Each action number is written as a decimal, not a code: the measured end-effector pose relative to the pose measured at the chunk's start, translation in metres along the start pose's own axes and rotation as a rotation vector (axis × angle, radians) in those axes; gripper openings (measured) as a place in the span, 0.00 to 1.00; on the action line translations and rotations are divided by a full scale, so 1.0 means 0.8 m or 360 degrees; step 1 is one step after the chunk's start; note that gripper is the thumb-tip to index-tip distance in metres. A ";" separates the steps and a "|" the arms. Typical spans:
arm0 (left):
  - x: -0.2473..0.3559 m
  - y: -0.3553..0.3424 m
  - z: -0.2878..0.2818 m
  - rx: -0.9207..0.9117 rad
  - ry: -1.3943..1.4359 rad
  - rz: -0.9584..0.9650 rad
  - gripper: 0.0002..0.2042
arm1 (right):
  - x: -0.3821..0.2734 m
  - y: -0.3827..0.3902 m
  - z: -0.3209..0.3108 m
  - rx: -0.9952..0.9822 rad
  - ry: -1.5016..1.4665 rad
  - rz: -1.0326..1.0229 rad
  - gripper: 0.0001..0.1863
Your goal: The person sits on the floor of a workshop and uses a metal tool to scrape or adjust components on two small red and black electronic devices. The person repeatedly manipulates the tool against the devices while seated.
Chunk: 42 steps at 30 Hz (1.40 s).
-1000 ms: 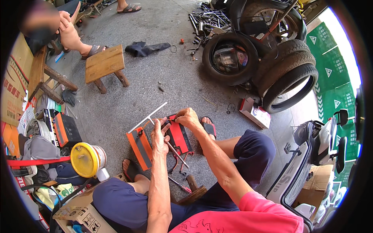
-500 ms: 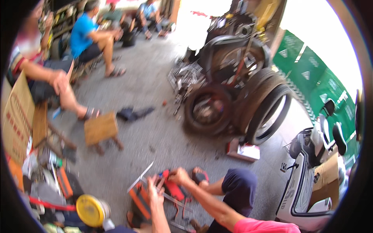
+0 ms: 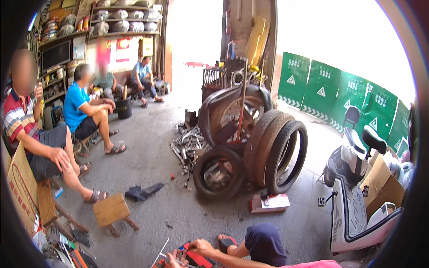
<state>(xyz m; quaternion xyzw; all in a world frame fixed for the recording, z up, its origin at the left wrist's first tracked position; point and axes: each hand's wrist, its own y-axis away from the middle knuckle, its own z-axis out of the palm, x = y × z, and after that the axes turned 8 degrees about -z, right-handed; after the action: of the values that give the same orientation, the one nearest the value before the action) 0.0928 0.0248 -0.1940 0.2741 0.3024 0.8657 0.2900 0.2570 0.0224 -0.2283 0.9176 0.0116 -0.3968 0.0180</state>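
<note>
My left hand [image 3: 178,260] is at the lower edge of the head view, partly cut off. Its visible fingers look spread apart, and a thin pale strip [image 3: 161,251] slants up beside it. Just to the right, my right hand [image 3: 201,247] has its fingers closed in a pinch; anything between them is too small to make out. Below that hand lies a red and black item [image 3: 199,260], whose kind I cannot tell. My bent knee in navy cloth [image 3: 267,241] and a sandalled foot [image 3: 227,242] are close by.
Ahead stand several tyres [image 3: 286,156] and a heap of metal parts [image 3: 187,143]. A red and white box [image 3: 269,203] lies before them. At right is a white scooter [image 3: 348,219]; at left, a wooden stool [image 3: 111,210], a dark cloth [image 3: 144,192] and seated people [image 3: 85,105].
The view has tilted up, so my hands now sit lower and partly out of the picture. More shelves and wall show at the back. My right hand keeps its pinch.
</note>
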 end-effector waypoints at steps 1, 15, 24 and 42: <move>0.004 0.000 -0.007 -0.0022 -0.0001 0.0027 0.24 | -0.002 -0.006 0.005 -0.0041 -0.0058 0.0013 0.15; 0.004 0.005 -0.014 -0.0116 0.0063 -0.0094 0.26 | 0.007 -0.013 -0.011 -0.0004 -0.0247 0.0160 0.15; 0.003 -0.002 -0.015 -0.0134 0.0140 -0.0115 0.27 | 0.025 -0.007 0.008 -0.0017 -0.0355 0.0324 0.15; -0.018 -0.046 -0.084 -0.0239 -0.0044 -0.0014 0.34 | -0.020 0.024 0.002 0.0083 -0.0820 0.0641 0.13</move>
<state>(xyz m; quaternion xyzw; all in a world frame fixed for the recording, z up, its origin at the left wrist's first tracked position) 0.0710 0.0148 -0.2683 0.2620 0.2337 0.8808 0.3178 0.2454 0.0030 -0.2173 0.7710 -0.1853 -0.6046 0.0752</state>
